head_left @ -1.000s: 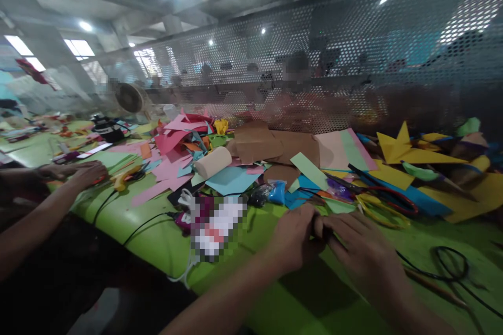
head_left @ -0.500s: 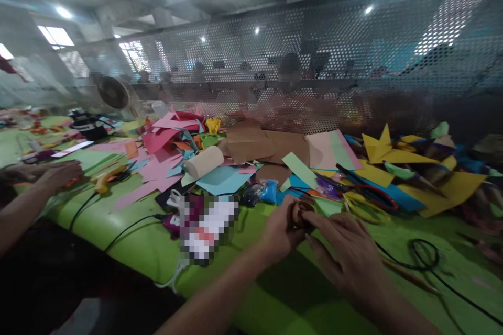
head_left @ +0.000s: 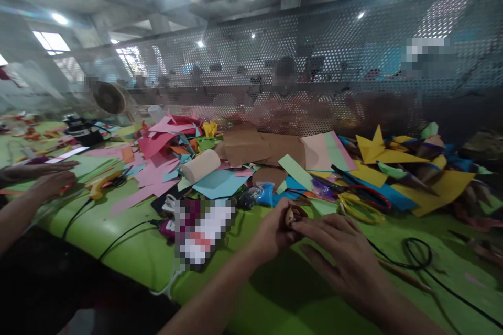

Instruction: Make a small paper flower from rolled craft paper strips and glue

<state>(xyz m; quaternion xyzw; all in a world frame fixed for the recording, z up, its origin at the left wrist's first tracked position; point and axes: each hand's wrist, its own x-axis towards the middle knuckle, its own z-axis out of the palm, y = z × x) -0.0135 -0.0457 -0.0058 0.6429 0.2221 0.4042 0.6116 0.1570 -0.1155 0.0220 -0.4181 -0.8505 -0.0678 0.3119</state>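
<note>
The left hand point(head_left: 274, 233) is curled closed around a small brown rolled piece point(head_left: 300, 213), which sits at its fingertips above the table; the piece's exact form is too small and shaded to tell. The right hand point(head_left: 348, 251) meets it from the right, fingers loosely stretched and thumb well apart from them, its foremost fingertips against the piece without closing round it. Below the grip is the bare green table top point(head_left: 283, 293). Just beyond the grip lie a blue packet point(head_left: 265, 194), slightly to its left, and a pale green strip point(head_left: 295, 171). Left of the grip is a phone point(head_left: 206, 238), largely blurred out, with a white cable point(head_left: 168, 285) nearer the body. Right of it are red-handled scissors point(head_left: 369, 194) and, nearer the body, a looped black cord point(head_left: 418, 254). Farther beyond the grip stand brown sheets point(head_left: 263, 147), with a beige roll point(head_left: 201, 166) to their left. Well off to the left are a yellow glue gun point(head_left: 102, 186) and a co-worker's hands point(head_left: 53, 183); farthest ahead rises a perforated screen point(head_left: 243, 70).
</note>
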